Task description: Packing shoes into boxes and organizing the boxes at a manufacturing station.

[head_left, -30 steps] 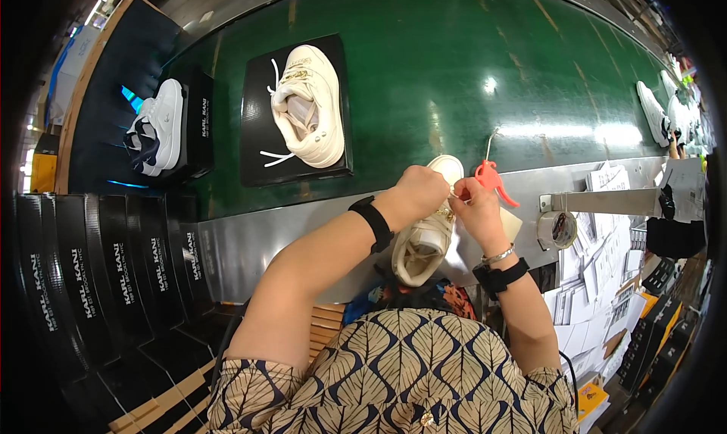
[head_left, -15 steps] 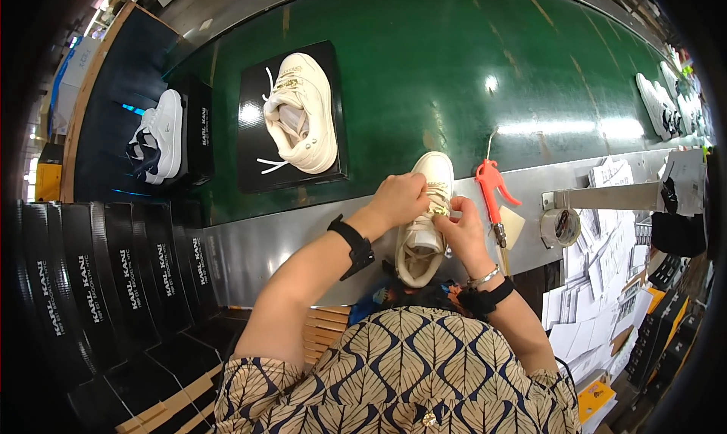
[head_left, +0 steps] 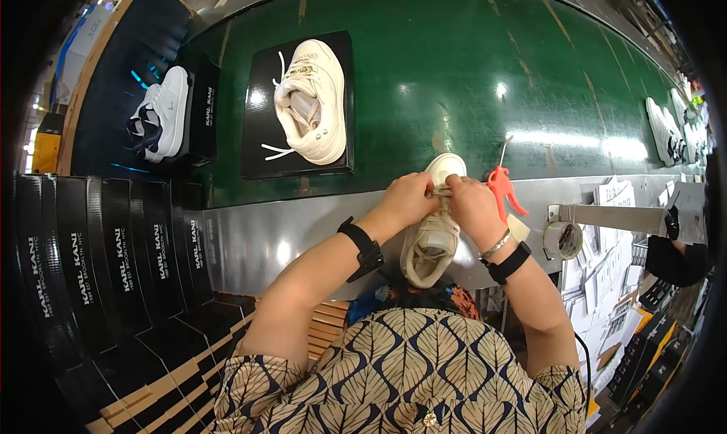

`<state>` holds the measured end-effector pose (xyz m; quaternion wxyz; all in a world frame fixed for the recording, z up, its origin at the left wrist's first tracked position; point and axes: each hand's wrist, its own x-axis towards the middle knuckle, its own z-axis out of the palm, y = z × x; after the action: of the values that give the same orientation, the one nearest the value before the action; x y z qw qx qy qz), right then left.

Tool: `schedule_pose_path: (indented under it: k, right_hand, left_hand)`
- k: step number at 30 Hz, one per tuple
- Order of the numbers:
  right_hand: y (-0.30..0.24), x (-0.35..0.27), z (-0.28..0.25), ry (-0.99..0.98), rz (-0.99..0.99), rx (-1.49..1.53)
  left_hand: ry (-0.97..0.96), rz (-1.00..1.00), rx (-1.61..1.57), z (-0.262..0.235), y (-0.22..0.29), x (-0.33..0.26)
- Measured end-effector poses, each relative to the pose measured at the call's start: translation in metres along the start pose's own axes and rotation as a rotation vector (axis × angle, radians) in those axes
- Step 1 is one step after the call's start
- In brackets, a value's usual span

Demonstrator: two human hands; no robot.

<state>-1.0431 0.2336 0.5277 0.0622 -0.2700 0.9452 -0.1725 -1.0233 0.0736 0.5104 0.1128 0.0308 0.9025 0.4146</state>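
A cream lace-up sneaker (head_left: 426,261) lies in front of me, its toe on the green belt's edge and its heel toward my body. Over the front of its lacing, my left hand (head_left: 411,198) has its fingers closed in a pinch on the cream shoelace (head_left: 441,194). My right hand (head_left: 475,210) meets it from the other side, its thumb and fingers also closed at the lace. Fingers cover part of the lacing. To the left, a matching cream sneaker (head_left: 331,123) rests on a black shoebox (head_left: 261,112), with loose white-tipped lace ends.
Right of the sneaker lies a red air blow gun (head_left: 500,188). Beyond it are a tape roll (head_left: 563,240) and scattered white papers (head_left: 594,282). Stacked black shoeboxes (head_left: 79,260) stand at left, below a white sneaker (head_left: 170,112). More white sneakers (head_left: 663,131) sit far right on the green belt (head_left: 424,48).
My right hand has moved forward along the lacing toward the toe and now sits close against my left. The whole view has shifted slightly.
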Motion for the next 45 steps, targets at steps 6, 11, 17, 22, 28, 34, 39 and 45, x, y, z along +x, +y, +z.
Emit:
schedule_pose_path:
  k: [6, 11, 17, 22, 28, 34, 39, 45]
  right_hand:
    - [-0.010, -0.002, -0.007, -0.102, -0.061, -0.246]
    - [0.004, -0.005, -0.001, -0.048, -0.064, -0.224]
    - [0.012, -0.008, -0.019, -0.129, -0.178, -0.127]
    - [0.024, -0.015, -0.005, -0.005, -0.095, -0.025]
    - [0.031, -0.015, 0.001, 0.102, -0.020, 0.151]
    - [0.026, -0.017, 0.009, 0.114, 0.115, 0.220]
    - [0.008, -0.021, 0.010, 0.110, 0.248, 0.018]
    - [0.006, -0.023, 0.017, 0.158, 0.260, 0.051]
  left_hand:
    - [0.175, -0.052, -0.057, 0.020, 0.000, -0.007]
    - [0.229, -0.026, 0.010, 0.025, 0.008, -0.007]
    - [0.172, -0.045, 0.056, 0.023, 0.010, -0.008]
    - [0.089, -0.096, 0.050, 0.023, 0.017, -0.009]
    - [0.124, 0.247, 0.322, 0.023, 0.020, 0.007]
    - [-0.233, 0.420, 0.650, 0.021, 0.031, 0.028]
    - [-0.163, 0.303, 0.507, 0.023, 0.031, 0.028]
    - [-0.411, -0.180, 0.024, 0.009, 0.028, 0.031]
